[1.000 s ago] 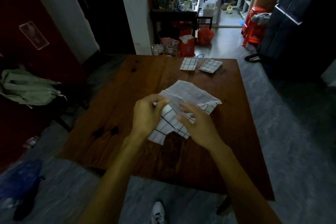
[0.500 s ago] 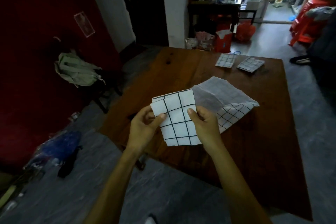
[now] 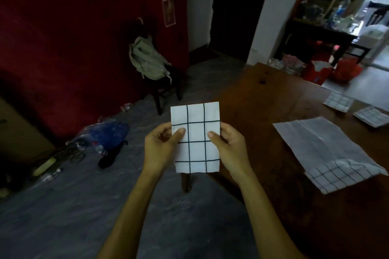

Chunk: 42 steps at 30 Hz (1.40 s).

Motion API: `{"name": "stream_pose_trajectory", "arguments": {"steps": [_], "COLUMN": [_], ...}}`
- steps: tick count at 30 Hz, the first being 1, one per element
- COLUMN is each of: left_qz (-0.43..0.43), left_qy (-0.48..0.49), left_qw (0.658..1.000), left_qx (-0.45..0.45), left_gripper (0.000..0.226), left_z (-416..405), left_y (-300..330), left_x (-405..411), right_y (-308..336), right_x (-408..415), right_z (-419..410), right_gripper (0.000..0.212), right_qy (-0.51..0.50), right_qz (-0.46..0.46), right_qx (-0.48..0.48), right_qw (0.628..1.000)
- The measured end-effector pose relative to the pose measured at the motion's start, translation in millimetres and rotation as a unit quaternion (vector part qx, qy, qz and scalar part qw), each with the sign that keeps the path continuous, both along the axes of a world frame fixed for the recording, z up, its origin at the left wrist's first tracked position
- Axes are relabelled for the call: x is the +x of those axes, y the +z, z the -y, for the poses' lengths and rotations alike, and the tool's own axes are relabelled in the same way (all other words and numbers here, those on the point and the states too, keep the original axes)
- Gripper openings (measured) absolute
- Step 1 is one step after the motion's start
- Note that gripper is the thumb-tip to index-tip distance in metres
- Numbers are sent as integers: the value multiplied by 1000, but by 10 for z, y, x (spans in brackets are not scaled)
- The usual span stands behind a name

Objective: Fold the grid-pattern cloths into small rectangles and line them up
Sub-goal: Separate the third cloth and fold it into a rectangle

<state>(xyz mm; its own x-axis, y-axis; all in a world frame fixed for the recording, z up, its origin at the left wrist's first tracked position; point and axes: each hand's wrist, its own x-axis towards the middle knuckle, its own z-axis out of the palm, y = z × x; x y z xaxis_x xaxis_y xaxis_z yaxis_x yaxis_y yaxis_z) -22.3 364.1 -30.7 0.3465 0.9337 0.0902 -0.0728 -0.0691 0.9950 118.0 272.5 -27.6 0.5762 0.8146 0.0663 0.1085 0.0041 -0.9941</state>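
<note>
I hold a folded white cloth with a wide black grid (image 3: 195,137) upright in the air, over the table's left edge. My left hand (image 3: 161,147) pinches its left side, thumb on the front. My right hand (image 3: 228,145) pinches its right side the same way. A larger fine-grid cloth (image 3: 322,151) lies partly unfolded on the wooden table (image 3: 263,111), to the right of my hands. Two small folded grid cloths (image 3: 339,102) (image 3: 372,115) lie side by side at the table's far right.
A dark chair with a pale green backpack (image 3: 147,61) stands left of the table. Blue bags and clutter (image 3: 107,134) lie on the grey floor. Red bags (image 3: 320,69) and a cluttered dark side table (image 3: 320,31) stand beyond the far edge.
Both hands lifted the wide-grid cloth off the larger cloth and carried it up and left, off the table. It is now held flat and upright. The view has turned left.
</note>
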Motion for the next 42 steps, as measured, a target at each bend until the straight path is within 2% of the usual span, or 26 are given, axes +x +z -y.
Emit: {"name": "stream_pose_trajectory", "arguments": {"steps": [9,18,24,31,37,42], "left_qz": [-9,-55,-95,-138,-154,-148], "left_qy": [56,103,66,35,36,-2], "left_qw": [998,991,989,984,979,983], "left_qx": [29,67,95,110,126,106], "left_gripper": [25,29,37,44,51,56], "left_z": [-1291,-2306,-3257,-4587,-5500,-6075], "left_y": [41,-43,-131,18,108,4], "left_x": [-1346,-1647,-1324,-575,182,888], "right_y": [78,15,-147,-133,-18,-46], "right_x": [-1231,-1435,-1129,-397,334,968], "right_z": [-1521,-2610,-3588,-4901,-5670,-6143], "right_gripper": [25,31,40,44,44,43], "right_qy": [50,86,63,41,5,-45], "right_qz": [-6,-20,-79,-132,-95,-43], "right_qx": [-19,-38,2,23,16,-17], "right_qw": [999,995,995,990,995,998]}}
